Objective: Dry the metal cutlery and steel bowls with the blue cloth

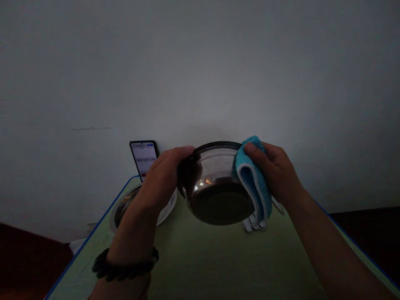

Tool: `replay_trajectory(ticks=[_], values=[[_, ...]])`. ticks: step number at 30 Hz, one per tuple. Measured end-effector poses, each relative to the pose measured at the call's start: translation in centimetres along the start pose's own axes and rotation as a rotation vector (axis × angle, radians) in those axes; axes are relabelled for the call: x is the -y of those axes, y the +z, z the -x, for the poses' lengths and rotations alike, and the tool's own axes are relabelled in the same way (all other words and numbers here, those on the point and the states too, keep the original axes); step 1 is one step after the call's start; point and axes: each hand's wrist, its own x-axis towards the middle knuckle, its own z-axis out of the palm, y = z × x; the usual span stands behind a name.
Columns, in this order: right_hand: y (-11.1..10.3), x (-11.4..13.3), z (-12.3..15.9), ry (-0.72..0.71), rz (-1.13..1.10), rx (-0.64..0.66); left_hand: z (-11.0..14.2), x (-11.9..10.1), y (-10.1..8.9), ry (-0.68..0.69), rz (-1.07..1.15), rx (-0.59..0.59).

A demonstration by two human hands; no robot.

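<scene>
Near the far edge of the table, the left hand clamps a metal bowl, apparently steadying it against the towel pinched in the right hand.

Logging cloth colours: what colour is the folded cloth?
Light blue with a whitish edge, seen in the head view.
</scene>
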Motion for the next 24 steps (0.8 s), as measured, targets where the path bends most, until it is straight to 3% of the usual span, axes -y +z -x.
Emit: replay_trajectory(ticks=[5,18,24], values=[[-0.2,0.1,0.0,-0.013,0.051,0.043,0.4,-1.7,0.7,-0.153,0.134,0.126],[-0.1,0.1,-0.1,0.021,0.087,0.096,0.5,-3.5,0.8,-0.168,0.193,0.384],[-0.1,0.2,-0.1,0.016,0.067,0.126,0.5,-3.7,0.9,-0.158,0.167,0.427]])
